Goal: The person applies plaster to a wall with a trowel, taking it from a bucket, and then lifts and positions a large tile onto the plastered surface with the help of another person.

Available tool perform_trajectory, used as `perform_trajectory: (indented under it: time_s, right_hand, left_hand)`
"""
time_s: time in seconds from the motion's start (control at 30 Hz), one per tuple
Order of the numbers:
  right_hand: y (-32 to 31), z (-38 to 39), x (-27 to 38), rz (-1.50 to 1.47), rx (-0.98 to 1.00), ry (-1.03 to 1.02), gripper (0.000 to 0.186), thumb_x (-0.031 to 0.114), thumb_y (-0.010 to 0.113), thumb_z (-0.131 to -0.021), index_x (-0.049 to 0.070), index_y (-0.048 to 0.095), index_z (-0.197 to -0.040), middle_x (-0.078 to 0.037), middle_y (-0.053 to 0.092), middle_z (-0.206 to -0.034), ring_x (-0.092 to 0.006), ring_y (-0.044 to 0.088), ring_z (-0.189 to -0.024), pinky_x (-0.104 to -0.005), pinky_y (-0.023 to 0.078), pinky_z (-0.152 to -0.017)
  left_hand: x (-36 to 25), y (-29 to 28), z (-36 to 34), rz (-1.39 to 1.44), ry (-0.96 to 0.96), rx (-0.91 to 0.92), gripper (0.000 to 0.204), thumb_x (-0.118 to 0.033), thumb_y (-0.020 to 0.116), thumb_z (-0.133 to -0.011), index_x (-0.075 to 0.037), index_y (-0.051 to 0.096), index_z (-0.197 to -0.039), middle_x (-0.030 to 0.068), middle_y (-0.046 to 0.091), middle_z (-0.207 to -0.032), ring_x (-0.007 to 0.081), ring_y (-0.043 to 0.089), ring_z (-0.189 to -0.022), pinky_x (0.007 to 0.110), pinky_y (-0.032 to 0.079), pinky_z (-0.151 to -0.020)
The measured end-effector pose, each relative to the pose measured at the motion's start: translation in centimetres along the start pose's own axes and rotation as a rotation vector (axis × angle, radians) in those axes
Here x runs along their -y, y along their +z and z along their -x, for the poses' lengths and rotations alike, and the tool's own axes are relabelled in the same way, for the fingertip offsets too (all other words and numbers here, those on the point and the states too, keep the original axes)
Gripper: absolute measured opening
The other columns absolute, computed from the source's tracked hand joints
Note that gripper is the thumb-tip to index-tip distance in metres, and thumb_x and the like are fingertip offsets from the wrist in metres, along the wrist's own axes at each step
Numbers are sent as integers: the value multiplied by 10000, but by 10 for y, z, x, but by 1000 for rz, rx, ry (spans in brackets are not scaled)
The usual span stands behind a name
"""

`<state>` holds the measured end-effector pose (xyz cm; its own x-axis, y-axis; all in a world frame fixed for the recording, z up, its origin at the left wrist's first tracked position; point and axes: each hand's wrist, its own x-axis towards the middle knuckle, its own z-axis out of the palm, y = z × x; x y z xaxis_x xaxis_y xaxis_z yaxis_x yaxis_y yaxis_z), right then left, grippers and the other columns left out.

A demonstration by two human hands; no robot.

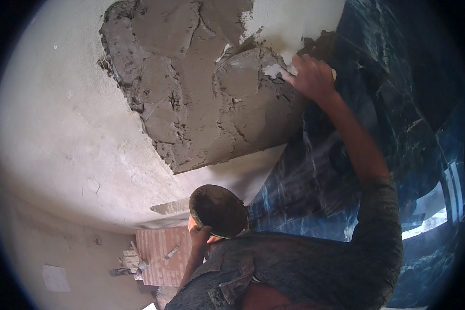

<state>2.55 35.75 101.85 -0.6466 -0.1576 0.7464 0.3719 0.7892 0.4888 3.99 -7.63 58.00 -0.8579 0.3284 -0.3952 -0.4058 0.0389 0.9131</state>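
Note:
Up on the pale wall (pixel 72 113) lies a broad patch of wet grey-brown mortar (pixel 191 103), ridged and uneven, with a ragged left edge. My right hand (pixel 312 78) is closed around the light-coloured handle of a trowel (pixel 272 71). Its mortar-smeared blade lies against the upper right part of the patch, and its outline blends into the mortar. Lower down, my left hand (pixel 200 237) grips the rim of a round bowl (pixel 218 211), held close to my chest. The bowl's inside is dark and coated; how much mortar it holds is hard to see.
Glossy dark-blue marbled panels (pixel 320 186) cover the right side, beside the mortar. At the lower left stands a reddish ribbed block (pixel 163 248) with a small brush-like tool (pixel 172 252) on it. Several small pieces (pixel 132 261) lie next to it. A pale square sheet (pixel 56 278) is farther left.

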Motion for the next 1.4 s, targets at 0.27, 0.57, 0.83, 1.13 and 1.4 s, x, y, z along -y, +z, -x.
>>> perform_trajectory:
  time_s: [0.27, 0.57, 0.83, 1.13, 1.4]
  right_hand:
    - [10, -7, -19, -31, -34, 14, 447, 518, 705, -747, 91, 656, -869, -111, 626, -688, -317, 638, -595, -416, 505, -523]
    - [-9, -26, -41, -62, 131, 215, 585, 610, 601, -804, 76, 682, -1031, -209, 678, -827, -374, 666, -762, -449, 536, -674]
    - [-3, 44, 0, -289, 375, 404, 590, 596, 552, -841, 58, 674, -1051, -220, 671, -923, -373, 649, -887, -456, 512, -784]
    - [61, 105, 60, -235, 124, 517, 489, 545, 690, -756, 72, 704, -880, -158, 677, -738, -360, 666, -677, -431, 539, -614]
    - [67, 89, 42, -239, 92, 651, 563, 568, 663, -778, 45, 702, -983, -216, 670, -749, -397, 661, -706, -449, 541, -654]
  left_hand:
    - [-21, 13, 12, -118, -64, -5, 256, -131, 660, -718, 60, 644, -887, 64, 638, -751, 132, 582, -638, 279, 458, -579]
    - [-13, 11, 20, -94, -108, -22, 235, -93, 656, -717, 71, 644, -885, 92, 649, -776, 145, 602, -666, 294, 472, -598]
    - [-51, 15, 51, -156, -99, -60, 248, -74, 677, -720, 81, 629, -908, 115, 661, -805, 177, 623, -646, 303, 487, -580]
    - [-53, 25, 42, 77, -214, -39, 272, -24, 635, -731, 98, 629, -975, 137, 672, -884, 203, 647, -731, 304, 512, -662]
    - [-8, 6, 16, 139, -120, -11, 289, -24, 609, -747, 94, 615, -1010, 135, 670, -931, 203, 645, -780, 312, 506, -715]
